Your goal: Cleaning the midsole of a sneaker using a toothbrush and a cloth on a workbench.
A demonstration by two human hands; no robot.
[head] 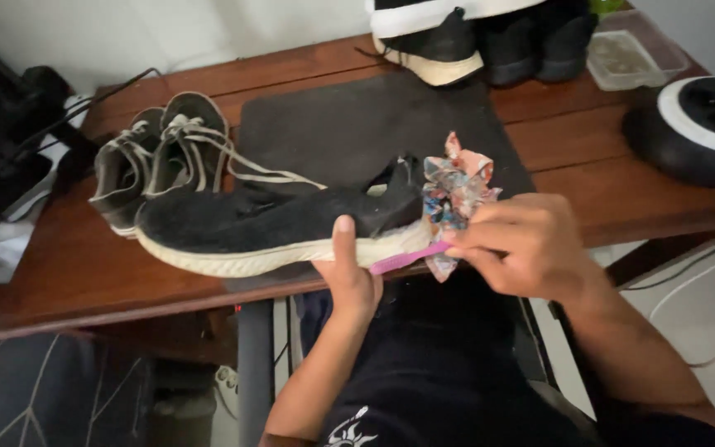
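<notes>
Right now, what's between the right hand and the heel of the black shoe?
In the head view, a patterned cloth and a pink brush handle, both held by the right hand against the shoe.

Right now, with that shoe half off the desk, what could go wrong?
The black shoe hangs over the desk edge, steadied only by the left hand; it might tip into the lap. The right hand pinches both a patterned cloth and a pink brush, so either could slip. Loose laces from the grey shoes might snag.
</notes>
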